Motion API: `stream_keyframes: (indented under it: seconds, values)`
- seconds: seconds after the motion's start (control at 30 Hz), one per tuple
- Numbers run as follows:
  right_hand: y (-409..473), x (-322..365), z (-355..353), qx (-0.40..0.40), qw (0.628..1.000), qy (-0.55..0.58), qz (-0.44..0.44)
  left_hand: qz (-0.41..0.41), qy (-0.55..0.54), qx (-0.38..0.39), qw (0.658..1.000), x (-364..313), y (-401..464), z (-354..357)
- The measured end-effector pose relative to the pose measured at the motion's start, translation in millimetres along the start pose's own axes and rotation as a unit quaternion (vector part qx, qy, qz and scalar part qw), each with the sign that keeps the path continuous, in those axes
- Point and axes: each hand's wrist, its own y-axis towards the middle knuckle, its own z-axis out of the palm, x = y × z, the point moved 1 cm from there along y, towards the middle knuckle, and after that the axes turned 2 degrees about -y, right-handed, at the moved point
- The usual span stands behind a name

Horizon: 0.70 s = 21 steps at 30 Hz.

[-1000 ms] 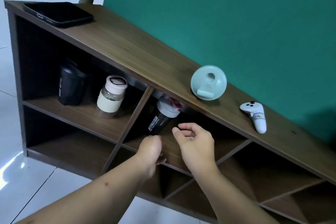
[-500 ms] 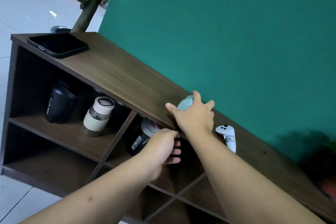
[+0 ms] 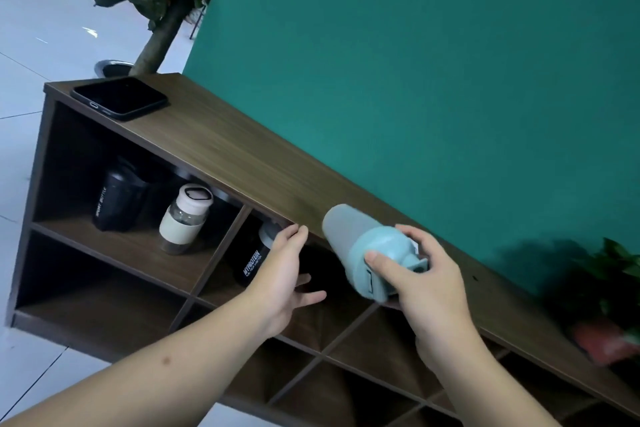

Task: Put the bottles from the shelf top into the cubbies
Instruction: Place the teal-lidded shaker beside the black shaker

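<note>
My right hand point(image 3: 427, 284) grips a pale blue-green shaker bottle point(image 3: 360, 246) by its lid end, tilted with its base pointing up-left, in front of the shelf top's edge point(image 3: 242, 163). With fingers spread, my left hand point(image 3: 285, 274) reaches into the upper middle cubby beside a black bottle with white lettering point(image 3: 251, 262). The upper left cubby holds a black sport bottle point(image 3: 116, 199) and a clear bottle with a cream lid and sleeve point(image 3: 185, 218).
A black phone point(image 3: 119, 102) lies at the left end of the shelf top. Lower cubbies point(image 3: 97, 291) look dark and vacant. A green wall stands behind the shelf, a potted tree point(image 3: 156, 35) at the left, and a plant point(image 3: 609, 274) at the right.
My right hand went up to the shelf top, took the blue-green bottle and brought it down tilted before the cubbies. My left hand opened and moved into the middle cubby.
</note>
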Motion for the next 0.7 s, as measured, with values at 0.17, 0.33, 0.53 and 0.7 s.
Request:
stream_keyframes:
  seconds: [0.17, 0.33, 0.53, 0.7]
  values:
    - [-49, -43, -3, 0.082, 0.982, 0.069, 0.157, -0.113, 0.028, 0.059, 0.991, 37, -22, -7]
    - [-56, -85, 12, 0.160, 0.984, -0.025, 0.072, -0.197, 0.047, -0.024, 0.979, 72, -10, -31]
    - [-39, -142, 52, 0.161, 0.982, -0.092, 0.046, -0.211, 0.076, -0.076, 0.972, 98, 28, -52]
    - [1, -165, 83, 0.063, 0.994, -0.050, 0.078, -0.197, 0.018, -0.089, 0.976, 106, 69, -55]
